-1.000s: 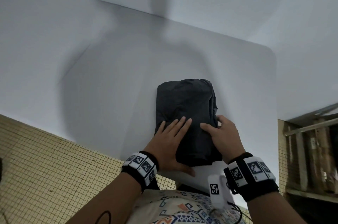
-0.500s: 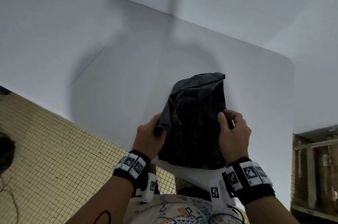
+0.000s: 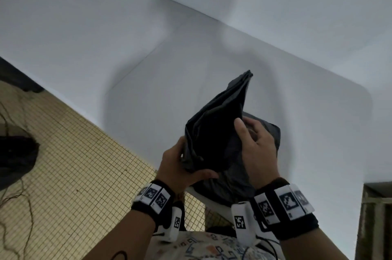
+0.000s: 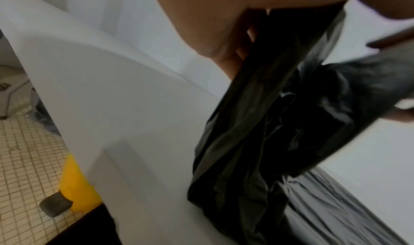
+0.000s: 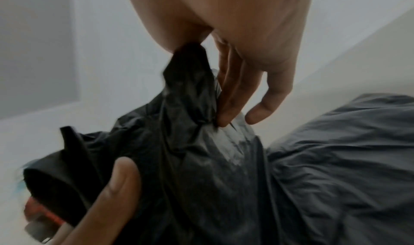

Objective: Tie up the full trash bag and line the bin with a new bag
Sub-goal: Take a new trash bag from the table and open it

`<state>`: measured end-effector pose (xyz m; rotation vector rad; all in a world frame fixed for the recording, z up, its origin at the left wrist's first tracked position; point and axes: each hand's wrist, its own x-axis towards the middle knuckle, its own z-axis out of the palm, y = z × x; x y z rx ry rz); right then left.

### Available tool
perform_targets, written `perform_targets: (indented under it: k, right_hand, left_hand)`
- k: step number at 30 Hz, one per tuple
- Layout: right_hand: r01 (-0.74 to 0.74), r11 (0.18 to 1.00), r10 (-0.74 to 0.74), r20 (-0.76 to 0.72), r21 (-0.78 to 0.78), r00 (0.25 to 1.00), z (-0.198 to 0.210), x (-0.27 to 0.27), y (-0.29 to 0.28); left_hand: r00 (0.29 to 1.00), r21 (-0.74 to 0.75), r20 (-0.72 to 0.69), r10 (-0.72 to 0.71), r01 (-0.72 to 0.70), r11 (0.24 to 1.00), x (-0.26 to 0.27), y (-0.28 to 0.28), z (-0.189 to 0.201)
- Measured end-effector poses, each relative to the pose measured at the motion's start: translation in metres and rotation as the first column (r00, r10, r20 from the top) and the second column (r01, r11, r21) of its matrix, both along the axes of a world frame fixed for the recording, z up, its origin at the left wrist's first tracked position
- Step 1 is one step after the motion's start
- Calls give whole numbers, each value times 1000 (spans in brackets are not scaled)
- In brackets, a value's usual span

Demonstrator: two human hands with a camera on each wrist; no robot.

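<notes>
bag (image 3: 216, 132) lifted off the worktop (image 3: 148, 90), my left hand (image 3: 176, 164) gripping one edge, right hand (image 3: 256, 143) pinching another; i judge unfolding just begun (bin unseen), lining still ahead.

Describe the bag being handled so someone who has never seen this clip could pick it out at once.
Start at the white table and follow its near edge to the two hands. The left hand and right hand hold a black trash bag, part lifted off the tabletop. It is crinkly, folded and the only dark thing on the table.
</notes>
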<state>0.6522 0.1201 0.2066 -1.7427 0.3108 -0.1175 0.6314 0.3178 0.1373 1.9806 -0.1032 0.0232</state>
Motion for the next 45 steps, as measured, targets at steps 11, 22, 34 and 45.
perform_targets:
  k: [11,22,34,45]
  right_hand:
    - [-349,932,338,-114,-101,934,-33,9,54]
    - [-601,744,220,-742,-293,633,-94,-2,76]
    - [-714,500,231,-720,-490,655,-113,30,30]
    - [-741,438,270,-712,-508,648,-108,45,-18]
  left_hand:
    - [912,-104,-171,372,-392,914,6,39,-28]
    - [902,-40,-162,400,-411,911,11,75,-36]
    - [762,811,-290,-579,517,274,55,87,-47]
    - [700,807,-388,-600,572,146,56,41,-56]
